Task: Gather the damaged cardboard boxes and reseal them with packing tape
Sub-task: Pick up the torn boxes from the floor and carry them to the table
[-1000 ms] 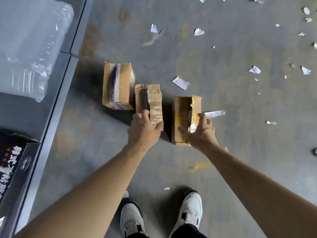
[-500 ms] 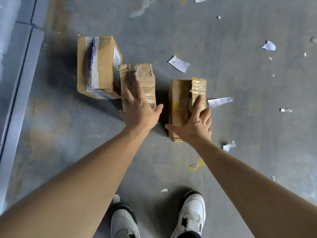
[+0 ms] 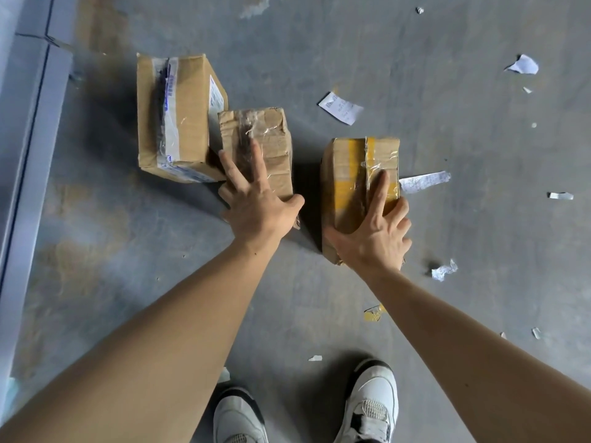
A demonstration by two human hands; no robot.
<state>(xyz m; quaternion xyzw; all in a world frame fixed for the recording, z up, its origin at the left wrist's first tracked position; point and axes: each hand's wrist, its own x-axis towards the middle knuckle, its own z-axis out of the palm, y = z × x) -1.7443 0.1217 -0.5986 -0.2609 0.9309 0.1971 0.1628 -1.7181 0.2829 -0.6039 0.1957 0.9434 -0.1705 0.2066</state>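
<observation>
the step in hand seems to be the gathering: three damaged boxes lie on the grey floor (image 3: 447,282) and no roll of packing tape is in view, so the resealing is not yet begun. the left hand (image 3: 256,209) lies on top of the middle box (image 3: 276,145). its grip is apart, with the fingers spread flat on the wrinkled old tape and the thumb at the near right corner. this box touches the bigger box (image 3: 185,123) on its left side. the right hand (image 3: 375,239) is on the yellow-taped box (image 3: 347,174), which stands a little apart from the other two. here the grip looks clamped on the near end of the box: the thumb is on the near left side, the outer fingers bend over the right edge, and only the index finger lies straight along the seam. i think the next move calls for a firmer hold by the left hand, then bringing both boxes together, by lifting or by sliding. the loose flaps and peeling tape may open under load, so support from below is safer. torn paper scraps (image 3: 340,107) lie around the boxes on the floor.
</observation>
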